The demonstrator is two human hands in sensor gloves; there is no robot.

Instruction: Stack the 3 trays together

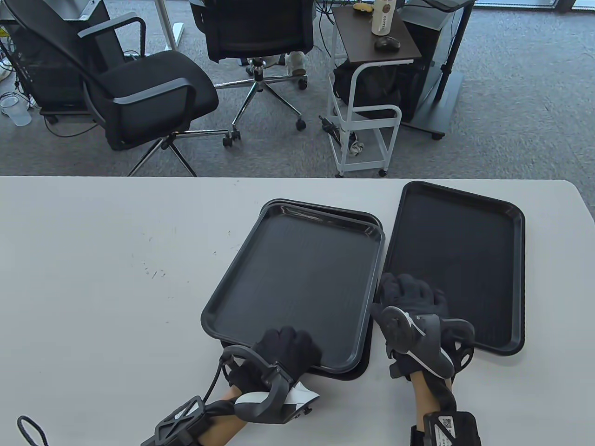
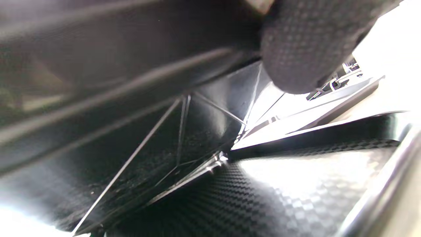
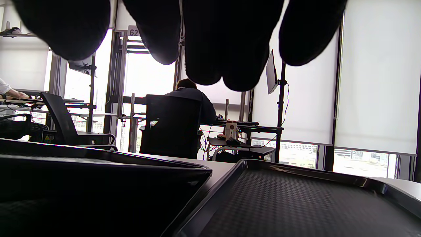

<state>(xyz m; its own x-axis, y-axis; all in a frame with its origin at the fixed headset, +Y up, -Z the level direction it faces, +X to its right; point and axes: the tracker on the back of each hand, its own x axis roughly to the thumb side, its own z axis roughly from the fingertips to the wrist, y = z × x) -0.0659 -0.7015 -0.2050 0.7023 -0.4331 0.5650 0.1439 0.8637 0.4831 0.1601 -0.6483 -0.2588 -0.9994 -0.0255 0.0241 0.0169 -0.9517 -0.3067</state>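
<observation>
Two black trays sit roughly stacked mid-bench, the top tray [image 1: 297, 283] askew over the bottom tray [image 1: 358, 218]. The left hand [image 1: 283, 353] grips its near edge. The third tray [image 1: 458, 265] lies alongside, unstacked; the right hand [image 1: 409, 302] rests on it, grip unclear.

Beyond the white worktop [image 1: 116, 260] we see grey carpet [image 1: 511, 116] and two black office chairs [image 1: 139, 88], one occupied by a seated person [image 3: 194, 98]. Near them stands a small side table [image 1: 372, 42] carrying a computer mouse [image 1: 387, 43] and a white bottle [image 1: 383, 16]. A plastic cup [image 1: 14, 111] sits at far left.
</observation>
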